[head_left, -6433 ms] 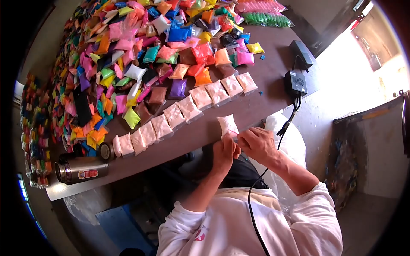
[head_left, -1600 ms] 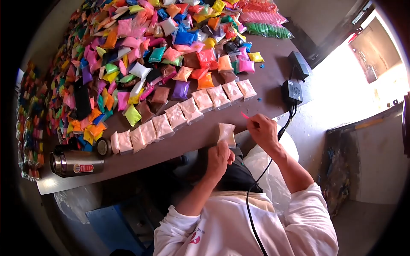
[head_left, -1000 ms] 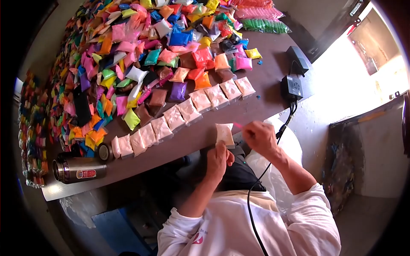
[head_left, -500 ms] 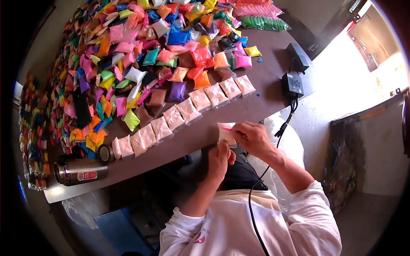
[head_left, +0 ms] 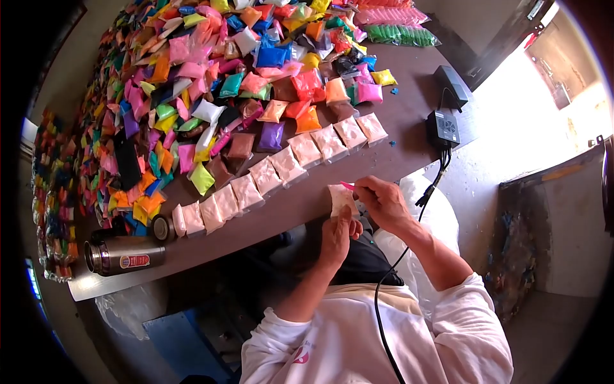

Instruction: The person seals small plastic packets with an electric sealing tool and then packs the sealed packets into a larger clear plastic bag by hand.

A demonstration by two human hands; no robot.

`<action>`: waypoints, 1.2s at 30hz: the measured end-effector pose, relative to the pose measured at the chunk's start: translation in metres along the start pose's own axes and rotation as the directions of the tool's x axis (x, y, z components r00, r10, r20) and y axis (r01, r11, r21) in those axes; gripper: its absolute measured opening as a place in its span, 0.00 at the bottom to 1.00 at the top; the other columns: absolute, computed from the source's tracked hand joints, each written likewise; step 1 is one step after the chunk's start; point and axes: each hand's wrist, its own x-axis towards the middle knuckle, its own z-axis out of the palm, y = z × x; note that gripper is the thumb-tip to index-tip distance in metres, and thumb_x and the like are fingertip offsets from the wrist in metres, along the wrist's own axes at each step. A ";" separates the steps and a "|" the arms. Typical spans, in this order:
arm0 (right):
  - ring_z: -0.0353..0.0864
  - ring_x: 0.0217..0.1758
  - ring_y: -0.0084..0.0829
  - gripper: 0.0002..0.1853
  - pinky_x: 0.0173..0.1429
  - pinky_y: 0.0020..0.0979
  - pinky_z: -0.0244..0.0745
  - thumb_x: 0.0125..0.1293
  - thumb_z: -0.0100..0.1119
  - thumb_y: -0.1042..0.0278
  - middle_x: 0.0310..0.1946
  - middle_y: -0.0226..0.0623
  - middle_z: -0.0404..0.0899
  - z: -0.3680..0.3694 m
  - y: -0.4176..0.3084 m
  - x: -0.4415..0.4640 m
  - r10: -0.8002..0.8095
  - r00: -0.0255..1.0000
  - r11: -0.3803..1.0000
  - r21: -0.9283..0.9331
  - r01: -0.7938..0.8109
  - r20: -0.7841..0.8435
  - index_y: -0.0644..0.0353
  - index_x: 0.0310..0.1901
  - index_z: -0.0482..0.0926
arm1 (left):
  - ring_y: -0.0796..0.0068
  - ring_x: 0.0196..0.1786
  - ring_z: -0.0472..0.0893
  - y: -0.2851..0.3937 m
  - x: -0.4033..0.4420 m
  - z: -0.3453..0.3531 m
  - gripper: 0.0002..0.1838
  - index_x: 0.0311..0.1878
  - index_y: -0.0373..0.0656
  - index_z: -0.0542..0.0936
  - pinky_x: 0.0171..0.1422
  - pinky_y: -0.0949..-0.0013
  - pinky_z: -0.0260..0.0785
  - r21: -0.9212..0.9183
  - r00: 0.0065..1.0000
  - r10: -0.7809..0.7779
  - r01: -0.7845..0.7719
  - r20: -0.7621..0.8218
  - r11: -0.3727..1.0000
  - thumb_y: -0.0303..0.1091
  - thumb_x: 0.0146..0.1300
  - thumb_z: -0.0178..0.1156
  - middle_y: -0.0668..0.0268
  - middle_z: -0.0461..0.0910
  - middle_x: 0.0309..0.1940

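Head view: left hand (head_left: 338,238) holds pale packet (head_left: 342,199).

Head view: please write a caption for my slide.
Left hand holds a pale packet, right hand a pink tool, near colourful packets.

Eleven pale peach, filled plastic packets (head_left: 306,150) in one row; one pale pink, filled plastic pouch (head_left: 341,197) in hand; one thin, bright pink tool (head_left: 347,185); one brushed-metal flask (head_left: 128,255); one round, dark-centred metal cap (head_left: 162,226); two black boxes (head_left: 443,130), one with a round grille; one green, clear-wrapped bundle (head_left: 401,35); multicoloured plastic packets (head_left: 273,57) heaped on one brown table (head_left: 409,77), too many and too overlapped to count.
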 end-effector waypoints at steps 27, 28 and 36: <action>0.80 0.23 0.37 0.06 0.26 0.35 0.73 0.60 0.65 0.75 0.23 0.37 0.78 -0.004 0.004 -0.007 -0.322 0.947 0.842 -0.464 0.275 -0.022 0.59 0.32 0.75 | 0.77 0.19 0.71 0.011 -0.002 -0.001 0.30 0.22 0.47 0.67 0.25 0.73 0.63 0.070 0.999 0.022 -0.019 -0.043 0.997 0.59 0.75 0.50 0.66 0.71 0.15; 0.80 0.23 0.37 0.06 0.26 0.34 0.73 0.59 0.66 0.76 0.22 0.36 0.77 -0.005 0.002 -0.004 -0.332 0.941 0.834 -0.487 0.261 -0.065 0.59 0.31 0.76 | 0.77 0.19 0.71 0.012 -0.003 -0.003 0.29 0.22 0.47 0.67 0.25 0.74 0.63 0.066 0.999 0.021 -0.019 -0.024 0.998 0.59 0.76 0.49 0.67 0.71 0.15; 0.80 0.24 0.38 0.09 0.26 0.35 0.75 0.59 0.65 0.73 0.21 0.36 0.76 0.000 -0.001 -0.008 -0.359 0.929 0.794 -0.495 0.353 0.085 0.57 0.28 0.73 | 0.78 0.19 0.72 0.013 -0.002 0.001 0.29 0.24 0.46 0.71 0.24 0.74 0.63 0.079 0.995 -0.052 0.058 -0.083 0.995 0.59 0.75 0.50 0.69 0.71 0.15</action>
